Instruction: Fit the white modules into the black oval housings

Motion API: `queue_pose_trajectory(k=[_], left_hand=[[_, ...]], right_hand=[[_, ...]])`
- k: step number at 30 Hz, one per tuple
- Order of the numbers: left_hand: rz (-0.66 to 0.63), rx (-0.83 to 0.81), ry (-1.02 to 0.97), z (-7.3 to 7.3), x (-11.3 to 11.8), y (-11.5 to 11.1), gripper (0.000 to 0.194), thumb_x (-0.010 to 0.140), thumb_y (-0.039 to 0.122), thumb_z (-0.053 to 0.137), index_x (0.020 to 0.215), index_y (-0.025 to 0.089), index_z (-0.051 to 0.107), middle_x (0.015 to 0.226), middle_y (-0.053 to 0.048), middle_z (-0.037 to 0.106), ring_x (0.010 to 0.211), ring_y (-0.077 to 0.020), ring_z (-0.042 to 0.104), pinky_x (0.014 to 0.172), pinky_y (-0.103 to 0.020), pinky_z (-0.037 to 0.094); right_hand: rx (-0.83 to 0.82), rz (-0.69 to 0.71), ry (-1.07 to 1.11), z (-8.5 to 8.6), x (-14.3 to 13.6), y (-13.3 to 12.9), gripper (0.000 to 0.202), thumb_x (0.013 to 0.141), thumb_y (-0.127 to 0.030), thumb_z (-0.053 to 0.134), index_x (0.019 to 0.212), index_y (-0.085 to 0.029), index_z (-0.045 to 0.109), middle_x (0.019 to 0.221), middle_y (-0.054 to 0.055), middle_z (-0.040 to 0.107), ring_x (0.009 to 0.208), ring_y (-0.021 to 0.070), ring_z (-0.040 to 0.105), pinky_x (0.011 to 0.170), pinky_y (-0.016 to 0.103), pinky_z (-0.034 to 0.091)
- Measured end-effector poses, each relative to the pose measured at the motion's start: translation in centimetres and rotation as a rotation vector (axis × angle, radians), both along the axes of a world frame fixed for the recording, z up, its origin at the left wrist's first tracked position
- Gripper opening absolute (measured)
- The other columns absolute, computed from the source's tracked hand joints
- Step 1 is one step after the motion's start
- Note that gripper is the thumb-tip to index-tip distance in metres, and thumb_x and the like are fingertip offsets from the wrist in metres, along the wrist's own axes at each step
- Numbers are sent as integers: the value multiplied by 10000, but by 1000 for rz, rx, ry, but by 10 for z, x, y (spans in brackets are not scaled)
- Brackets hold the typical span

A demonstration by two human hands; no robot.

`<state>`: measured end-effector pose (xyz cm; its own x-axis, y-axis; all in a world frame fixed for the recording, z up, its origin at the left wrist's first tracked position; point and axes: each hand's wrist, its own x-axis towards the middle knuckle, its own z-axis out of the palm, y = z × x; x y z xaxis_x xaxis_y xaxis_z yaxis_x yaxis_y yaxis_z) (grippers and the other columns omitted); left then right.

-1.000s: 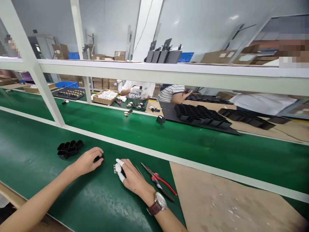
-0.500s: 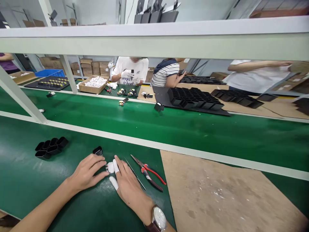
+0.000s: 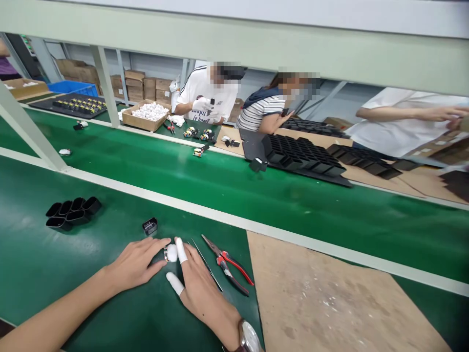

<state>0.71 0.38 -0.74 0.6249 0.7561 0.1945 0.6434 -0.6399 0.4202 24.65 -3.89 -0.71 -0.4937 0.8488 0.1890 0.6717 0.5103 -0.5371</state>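
A small white part with a metallic or circuit-like edge [image 3: 171, 253] lies on the green bench between my hands. My left hand [image 3: 137, 261] has its thumb and index finger closed on the part's left edge. White finger cots cover the thumb and index finger of my right hand [image 3: 203, 288]. Its index finger touches the part's right side, while the thumb is spread away from it. Just beyond my left hand stands a black housing [image 3: 150, 226], with something inside that I cannot make out. Right of my hands lie thin tweezers [image 3: 207, 266] and red-and-black long-nose pliers [image 3: 227, 264].
Several black housings [image 3: 71, 213] stand in a group at the left. A cardboard sheet [image 3: 330, 293] covers the bench at right. Beyond a pale rail runs a green conveyor [image 3: 164, 168] carrying small assemblies. Co-workers sit across it, and a pale beam [image 3: 234, 54] crosses overhead.
The camera view has tilted down. The assemblies on the conveyor have shifted slightly right in view. My hands stay around the white part, with the right index finger still against it.
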Motion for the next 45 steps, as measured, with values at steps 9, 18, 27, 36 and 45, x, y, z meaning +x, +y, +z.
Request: queue_pose_trajectory(k=[9, 18, 27, 36, 45], left_hand=[[30, -17, -16, 4, 4, -1, 436, 1031, 338, 534, 1458, 253, 499, 1240, -74, 751, 1066, -273, 749, 847, -371, 614], [29, -31, -1, 5, 4, -2, 460, 1002, 314, 572, 1454, 248, 512, 1343, -74, 722, 1166, -265, 729, 940, -371, 602], [13, -52, 4, 6, 3, -2, 450, 1018, 324, 568, 1453, 227, 512, 1365, -91, 714, 1205, -286, 714, 965, -405, 592], [-9, -35, 6, 7, 0, -2, 435, 1037, 329, 574, 1450, 234, 480, 1319, -92, 724, 1166, -286, 723, 935, -393, 586], [-33, -41, -8, 10, 0, -1, 442, 1027, 276, 572, 1455, 262, 463, 1192, -46, 747, 1059, -270, 739, 830, -366, 582]], right_hand=[[94, 8, -139, -13, 2, -6, 874, 969, -32, 484, 1703, -232, 53, 1740, 167, 173, 1547, 388, 355, 1192, 597, 470], [246, -33, -206, -20, -2, -16, 826, 1064, -199, 523, 1700, -189, -5, 1685, 229, 307, 1504, 369, 436, 1166, 539, 505], [216, -62, -206, -7, -3, -14, 671, 1071, -240, 520, 1675, -189, 231, 1661, 232, 361, 1436, 367, 529, 1106, 526, 561], [156, -3, -111, 10, -1, 9, 416, 1047, -216, 552, 1462, -192, 558, 1453, 161, 594, 1303, 330, 617, 1144, 566, 514], [18, -32, 177, -9, -2, 20, 678, 1015, -287, 662, 1621, -281, 356, 1251, 116, 674, 1150, 285, 641, 1008, 516, 585]])
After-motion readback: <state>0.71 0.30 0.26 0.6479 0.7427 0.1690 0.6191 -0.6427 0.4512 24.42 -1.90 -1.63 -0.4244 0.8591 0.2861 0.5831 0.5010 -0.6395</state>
